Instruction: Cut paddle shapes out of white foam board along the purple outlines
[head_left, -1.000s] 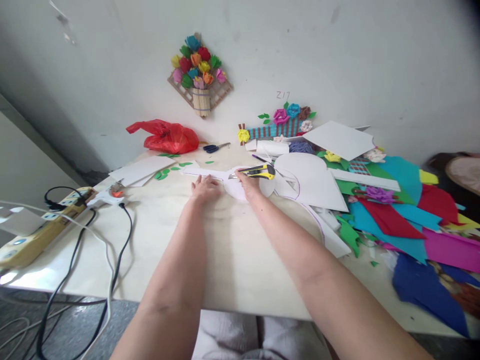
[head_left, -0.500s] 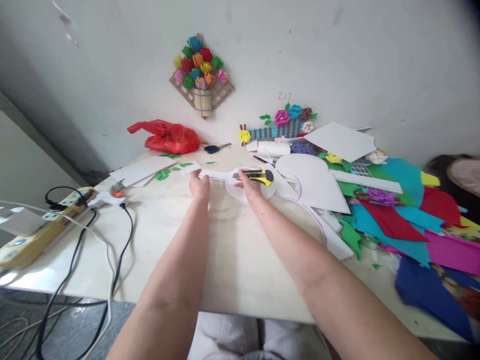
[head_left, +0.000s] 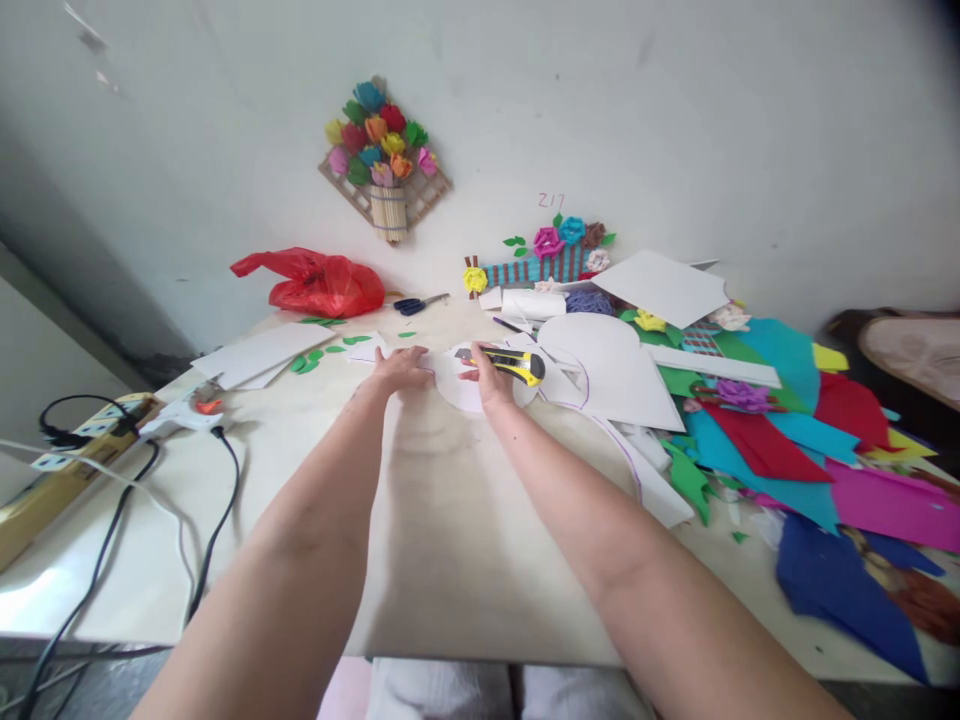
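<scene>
Half of yellow knife (head_left: 512, 365) hidden by clenched right hand (head_left: 489, 380); left hand (head_left: 400, 369) laid flat on white paper (head_left: 457, 385) beside it; scissors (head_left: 417, 303) beyond.

One head-worn camera looks forward and down along both forearms, across the bench (head_left: 450, 540) toward the wall (head_left: 675, 120).

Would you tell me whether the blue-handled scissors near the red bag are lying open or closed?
Closed, it seems: the blue-handled scissors lie flat on the pale wooden table beside the red plastic bag, their blades showing as one thin line.
</scene>
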